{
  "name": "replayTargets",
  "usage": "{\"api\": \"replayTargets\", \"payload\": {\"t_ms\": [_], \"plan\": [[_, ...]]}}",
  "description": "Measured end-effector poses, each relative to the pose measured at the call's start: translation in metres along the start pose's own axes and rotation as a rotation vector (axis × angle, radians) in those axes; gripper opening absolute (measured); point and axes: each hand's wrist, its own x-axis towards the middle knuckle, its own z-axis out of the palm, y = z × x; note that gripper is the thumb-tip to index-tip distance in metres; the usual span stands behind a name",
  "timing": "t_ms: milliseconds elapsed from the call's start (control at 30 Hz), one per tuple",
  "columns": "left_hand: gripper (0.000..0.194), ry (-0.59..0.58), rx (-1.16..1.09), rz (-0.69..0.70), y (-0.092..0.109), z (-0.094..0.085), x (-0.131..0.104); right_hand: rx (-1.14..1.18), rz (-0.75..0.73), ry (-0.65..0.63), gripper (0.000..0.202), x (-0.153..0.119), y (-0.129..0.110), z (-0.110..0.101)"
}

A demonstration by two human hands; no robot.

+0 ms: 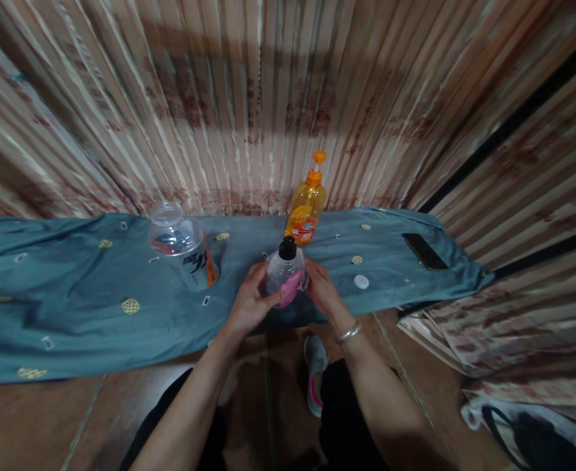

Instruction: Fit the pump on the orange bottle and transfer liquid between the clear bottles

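A small clear bottle (281,266) with a black cap (288,248) stands upright at the front edge of the cloth-covered surface. My left hand (254,297) is wrapped round its left side, thumb across the front. Against the lower right of the bottle is a pink patch (291,288); whether it is a label or a cloth I cannot tell. My right hand (321,286) curls in at the bottle's right side, its fingertips partly hidden. Just behind stands an orange pump bottle (307,208) holding some yellow-orange liquid.
Left of my hands is a large clear open-mouthed plastic bottle (182,247) with a printed label. To the right lie a white round cap (361,281) and a black phone (424,251). Teal patterned cloth (96,281) covers the surface. Pleated curtains (229,111) hang behind.
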Motion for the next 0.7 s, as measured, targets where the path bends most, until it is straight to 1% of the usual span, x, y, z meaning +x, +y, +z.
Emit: {"api": "replayTargets", "payload": {"t_ms": [100,200,267,333,400,467,567,633,700], "plan": [[0.058,0.016,0.055,0.009,0.002,-0.015,0.002,-0.032,0.053,-0.018,0.045,-0.001,0.017,-0.002],[0.057,0.045,0.114,0.010,0.002,-0.023,0.001,-0.041,0.065,-0.025,0.044,-0.006,0.023,-0.004],[0.055,0.079,0.146,0.005,0.000,-0.021,-0.004,-0.045,0.056,-0.023,0.042,-0.010,0.021,-0.003],[0.049,0.124,0.176,0.003,-0.004,-0.015,-0.011,-0.045,0.017,-0.002,0.041,-0.012,0.015,0.000],[0.048,0.157,0.205,0.012,-0.006,-0.007,-0.019,-0.033,-0.045,0.029,0.040,-0.014,0.006,0.003],[0.059,0.167,0.224,0.025,-0.007,0.001,-0.025,-0.023,-0.100,0.038,0.040,-0.017,-0.004,0.007],[0.081,0.178,0.241,0.034,-0.005,0.009,-0.031,-0.039,-0.171,0.023,0.041,-0.021,-0.017,0.014],[0.093,0.193,0.242,0.024,-0.003,0.013,-0.030,-0.050,-0.184,-0.005,0.042,-0.023,-0.022,0.019],[0.097,0.213,0.231,0.002,-0.002,0.015,-0.028,-0.056,-0.156,-0.051,0.045,-0.023,-0.019,0.023]]}}
